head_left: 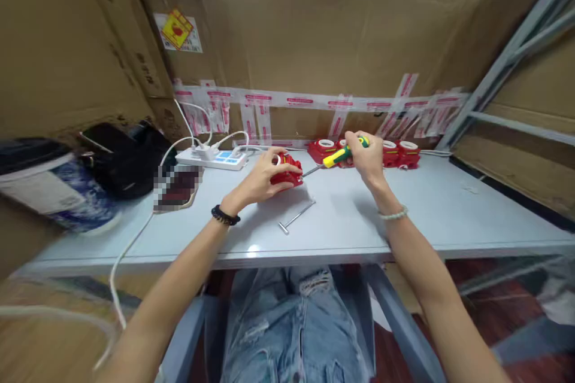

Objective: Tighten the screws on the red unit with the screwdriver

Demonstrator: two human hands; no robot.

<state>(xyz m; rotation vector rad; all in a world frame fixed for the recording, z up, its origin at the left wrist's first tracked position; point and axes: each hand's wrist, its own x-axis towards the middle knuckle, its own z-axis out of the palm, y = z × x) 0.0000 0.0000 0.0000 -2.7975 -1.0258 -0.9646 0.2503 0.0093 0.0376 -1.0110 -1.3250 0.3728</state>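
My left hand (260, 179) grips a red plastic device (287, 172) resting on the pale table (404, 215). My right hand (366, 158) holds a screwdriver (342, 154) with a yellow and green handle; its metal shaft points left toward the red device. A small metal T-shaped tool (296, 216) lies loose on the table just in front of both hands. A row of similar red devices (395, 152) with white round tops stands behind my right hand against the cardboard wall.
A white power strip (213, 158) with cables sits at the back left. A black bag (130, 158) and a blue-white container (54, 188) occupy the left end. Cardboard boxes (314, 30) wall the back; a metal shelf frame (507, 60) rises right.
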